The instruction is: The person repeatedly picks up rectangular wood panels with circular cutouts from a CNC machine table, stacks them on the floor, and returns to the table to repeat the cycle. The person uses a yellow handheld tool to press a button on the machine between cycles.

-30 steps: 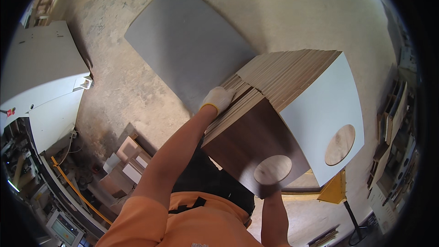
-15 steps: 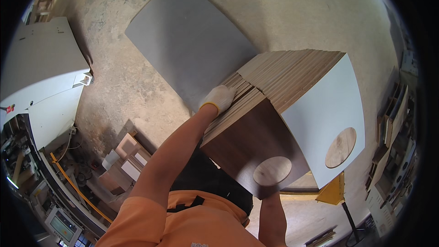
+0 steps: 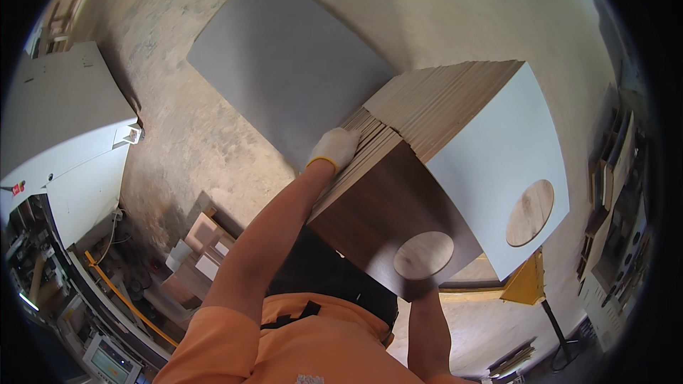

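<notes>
Boards [image 3: 377, 203], brown-faced, lie just right of the fingers of the left hand [image 3: 336, 148], which touch their edges, grip unclear; the face slants from there toward the right forearm [image 3: 429, 327], whose fingers are hidden, hold impossible to tell

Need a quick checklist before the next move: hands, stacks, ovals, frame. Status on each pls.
1. Left hand gloved and against the edges of the brown-faced stack: ok.
2. Right hand's grip: cannot tell; the hand is hidden, only the right forearm shows.
3. White-faced stack edges flush: not ok; its far side looks slightly jagged.
4. Wood-grain oval within the brown face's outline: ok.
5. Pale oval on the white face, loose or fixed: cannot tell.
6. Yellow frame bearing the load: cannot tell; mostly covered.
</notes>
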A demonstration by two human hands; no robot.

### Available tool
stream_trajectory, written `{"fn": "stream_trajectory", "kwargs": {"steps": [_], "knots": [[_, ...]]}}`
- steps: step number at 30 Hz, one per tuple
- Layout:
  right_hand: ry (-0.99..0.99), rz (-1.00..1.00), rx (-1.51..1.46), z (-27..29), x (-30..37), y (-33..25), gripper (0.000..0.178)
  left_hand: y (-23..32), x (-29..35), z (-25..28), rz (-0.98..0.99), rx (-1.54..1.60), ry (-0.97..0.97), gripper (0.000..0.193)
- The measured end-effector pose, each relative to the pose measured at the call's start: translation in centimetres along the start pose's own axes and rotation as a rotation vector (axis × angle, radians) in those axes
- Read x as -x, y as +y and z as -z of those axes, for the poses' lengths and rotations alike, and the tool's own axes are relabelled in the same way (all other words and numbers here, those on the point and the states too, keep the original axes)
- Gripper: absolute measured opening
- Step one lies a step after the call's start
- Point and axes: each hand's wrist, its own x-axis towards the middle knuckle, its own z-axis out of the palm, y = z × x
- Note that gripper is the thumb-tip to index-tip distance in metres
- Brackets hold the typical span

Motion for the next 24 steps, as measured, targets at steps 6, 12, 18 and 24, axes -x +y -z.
{"fn": "stream_trajectory", "kwargs": {"steps": [6, 12, 18, 24], "knots": [[0.043, -0.052, -0.036, -0.8, -0.3, 2.2, 0.057, -1.8, -2.1, -0.3, -0.097, -0.123, 0.038, 0.063], [0.259, -0.301, -0.109, -2.6, -0.9, 3.6, 0.058, -1.7, -3.6, -1.7, -0.462, -0.610, -0.114, 0.050], [0.423, -0.429, -0.181, -5.6, -6.0, 4.0, 0.059, -2.5, -2.4, -1.6, -0.608, -0.378, -0.190, 0.048], [0.758, -0.545, -0.655, 0.3, -5.5, 0.1, 0.060, -6.8, -2.4, 7.4, -0.574, -0.127, -0.171, 0.046]]}}
